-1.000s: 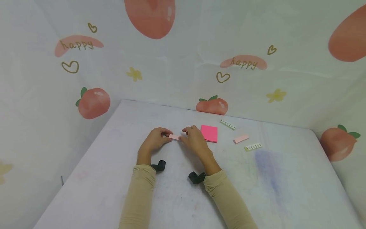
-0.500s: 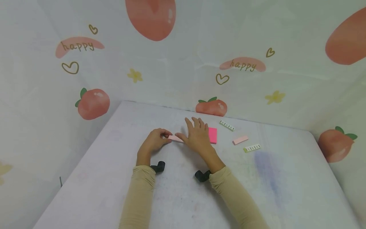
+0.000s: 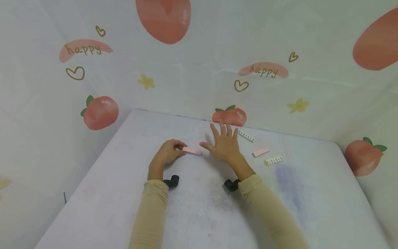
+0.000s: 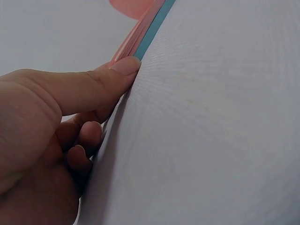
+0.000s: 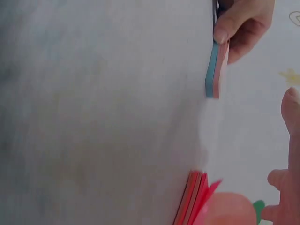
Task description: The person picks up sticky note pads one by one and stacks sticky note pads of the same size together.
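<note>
In the head view my left hand point(image 3: 168, 152) pinches the near end of a narrow pink sticky-note pad point(image 3: 192, 150) between thumb and fingers. The left wrist view shows this pad point(image 4: 149, 33) side-on, with pink sheets above a teal layer, low against the tabletop. My right hand point(image 3: 227, 147) is spread flat with fingers apart, just right of the pad's free end, holding nothing. Behind it a bright pink square sticky-note pad is hidden in the head view. The right wrist view catches that square pad point(image 5: 191, 197) on the table, a sheet lifted at its edge.
To the right on the white tabletop point(image 3: 199, 214) lie a strip with dark marks point(image 3: 246, 136), a second narrow pink pad point(image 3: 260, 152) and a green-edged marked strip point(image 3: 273, 160). A printed cloth wall point(image 3: 186, 69) rises behind the table.
My right hand has let go of the narrow pad's free end, opened out and moved right and back, covering the square pad. The left hand keeps its pinch in place.
</note>
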`<state>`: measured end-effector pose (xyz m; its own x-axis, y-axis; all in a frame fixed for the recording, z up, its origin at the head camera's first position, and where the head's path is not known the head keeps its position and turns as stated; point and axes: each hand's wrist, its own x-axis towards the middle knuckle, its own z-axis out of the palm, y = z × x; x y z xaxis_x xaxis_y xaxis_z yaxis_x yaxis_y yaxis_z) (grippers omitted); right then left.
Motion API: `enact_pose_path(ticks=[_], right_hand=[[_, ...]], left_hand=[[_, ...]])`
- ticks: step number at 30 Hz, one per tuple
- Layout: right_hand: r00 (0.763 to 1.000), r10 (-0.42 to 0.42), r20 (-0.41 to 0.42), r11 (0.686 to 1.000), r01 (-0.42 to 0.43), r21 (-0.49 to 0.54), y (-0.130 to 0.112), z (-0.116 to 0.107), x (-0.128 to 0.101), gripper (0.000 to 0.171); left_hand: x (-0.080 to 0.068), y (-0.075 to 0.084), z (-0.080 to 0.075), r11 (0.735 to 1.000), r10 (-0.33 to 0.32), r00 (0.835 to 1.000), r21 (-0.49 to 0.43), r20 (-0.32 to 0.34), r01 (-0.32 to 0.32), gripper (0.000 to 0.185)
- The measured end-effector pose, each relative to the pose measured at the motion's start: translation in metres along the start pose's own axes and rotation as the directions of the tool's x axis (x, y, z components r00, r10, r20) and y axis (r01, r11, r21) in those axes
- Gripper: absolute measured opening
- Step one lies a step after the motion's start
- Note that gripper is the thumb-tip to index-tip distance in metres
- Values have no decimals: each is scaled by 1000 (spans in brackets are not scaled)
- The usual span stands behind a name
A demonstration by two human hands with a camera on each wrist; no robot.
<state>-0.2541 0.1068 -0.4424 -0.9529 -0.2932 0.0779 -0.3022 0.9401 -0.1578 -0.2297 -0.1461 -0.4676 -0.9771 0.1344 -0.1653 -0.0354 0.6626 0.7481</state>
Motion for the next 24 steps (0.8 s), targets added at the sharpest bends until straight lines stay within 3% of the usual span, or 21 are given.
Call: enact_pose_path(ticks=[16,24], right_hand=[[995,87,55,996,-85,-39,55,-21,7,94],[988,135,72,991,-134,-21,79,-28,8,106]], left_hand=[[3,-3,2,1000,14,1000,-7,1,-14,26],[3,-4,1,1000,24,1000,-11,1,-24,26]])
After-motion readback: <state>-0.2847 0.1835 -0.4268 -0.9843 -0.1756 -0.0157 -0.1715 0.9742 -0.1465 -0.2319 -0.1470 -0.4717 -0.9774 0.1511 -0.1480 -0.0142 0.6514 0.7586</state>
